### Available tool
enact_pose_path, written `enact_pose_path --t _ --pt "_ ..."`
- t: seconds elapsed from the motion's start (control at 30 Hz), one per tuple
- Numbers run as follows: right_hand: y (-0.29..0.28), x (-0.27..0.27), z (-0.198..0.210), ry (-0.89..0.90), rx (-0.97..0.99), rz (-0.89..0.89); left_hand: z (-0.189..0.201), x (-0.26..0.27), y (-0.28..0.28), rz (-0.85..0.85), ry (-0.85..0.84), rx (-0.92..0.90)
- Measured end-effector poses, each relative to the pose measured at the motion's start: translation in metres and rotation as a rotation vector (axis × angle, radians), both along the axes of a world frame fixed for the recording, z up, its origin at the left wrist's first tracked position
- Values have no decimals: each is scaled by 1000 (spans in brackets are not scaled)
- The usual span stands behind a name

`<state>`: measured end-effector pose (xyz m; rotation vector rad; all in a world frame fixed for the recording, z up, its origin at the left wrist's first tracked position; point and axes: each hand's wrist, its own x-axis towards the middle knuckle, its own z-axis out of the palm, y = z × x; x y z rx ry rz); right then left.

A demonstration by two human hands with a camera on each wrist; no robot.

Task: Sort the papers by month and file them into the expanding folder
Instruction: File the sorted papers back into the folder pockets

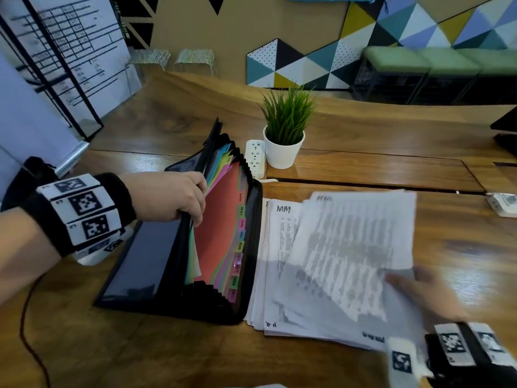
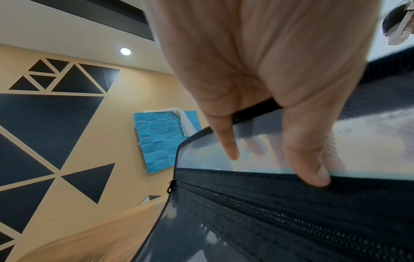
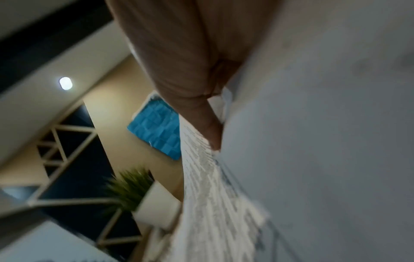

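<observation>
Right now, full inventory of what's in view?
folder: 1, black, open on table, left of the paper stack
dividers: many, mixed colours, month tabs, inside folder
paper stack: 1, white, flat on table right of folder
sheets: a few, white, blurred, lifted over the stack
plant: 1, green, white pot, behind folder
power strip: 1, white, left of plant
table: 1, brown wood
left hand: grips folder's front flap
right hand: holds sheets

expanding folder (image 1: 179,261): black, multicoloured dividers | papers (image 1: 347,253): white, printed | plant pot (image 1: 283,152): white
</observation>
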<state>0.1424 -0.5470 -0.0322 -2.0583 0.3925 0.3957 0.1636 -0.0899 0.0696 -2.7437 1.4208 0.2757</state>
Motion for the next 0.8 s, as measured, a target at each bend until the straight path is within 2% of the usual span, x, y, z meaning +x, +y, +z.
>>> enact_pose_path --t 0.1,0.2,0.27,0.43,0.5,0.67,0.8 --pt "11 8 29 -157 346 -88 4 1 2 38 19 38" --pt "36 17 51 -230 451 -65 6 3 -2 71 68 103" --pt "54 21 62 -287 421 -36 7 4 -7 90 95 176" --pt "102 27 75 -439 107 76 8 7 -15 107 119 273" --pt "118 24 74 -461 54 107 9 7 -16 109 132 282" --pt "146 5 52 -365 108 187 12 7 -15 71 136 165" --pt "152 -11 35 -228 226 225 14 8 -19 63 149 216"
